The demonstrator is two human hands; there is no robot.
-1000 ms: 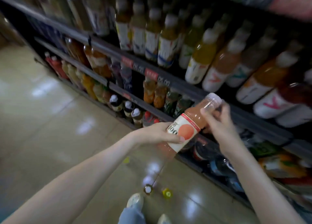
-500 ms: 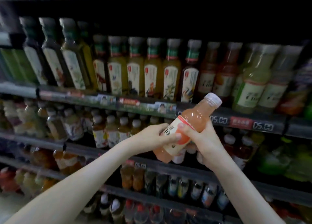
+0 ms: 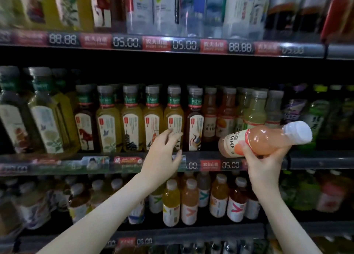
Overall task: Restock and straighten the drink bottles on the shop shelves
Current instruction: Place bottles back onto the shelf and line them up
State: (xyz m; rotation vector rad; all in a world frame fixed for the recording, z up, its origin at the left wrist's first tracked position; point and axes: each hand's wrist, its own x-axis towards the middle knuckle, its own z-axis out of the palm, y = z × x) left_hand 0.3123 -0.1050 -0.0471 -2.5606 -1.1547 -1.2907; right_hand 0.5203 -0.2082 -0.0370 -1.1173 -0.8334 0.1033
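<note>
It's a shop drinks rack, with the middle shelf [image 3: 57, 163] running right across and packed with a row of tea bottles [image 3: 132, 119], mostly yellow-green with a couple of dark ones mixed in. Under that sits a lower row of juice bottles [image 3: 189, 202] with white tops. The person's right hand [image 3: 266, 163] has its fingers [image 3: 247, 150] wrapped round a pink juice bottle [image 3: 262, 138]. It's tipped almost flat with its white cap [image 3: 297, 132] pointing right, held in front of the middle shelf's edge and not on it. The left hand [image 3: 162, 154] is loose, fingers spread and holding nothing, up against one yellow tea bottle; can't tell if it touches. The price tags [image 3: 230, 165] on the edge strip read 05.00.
</note>
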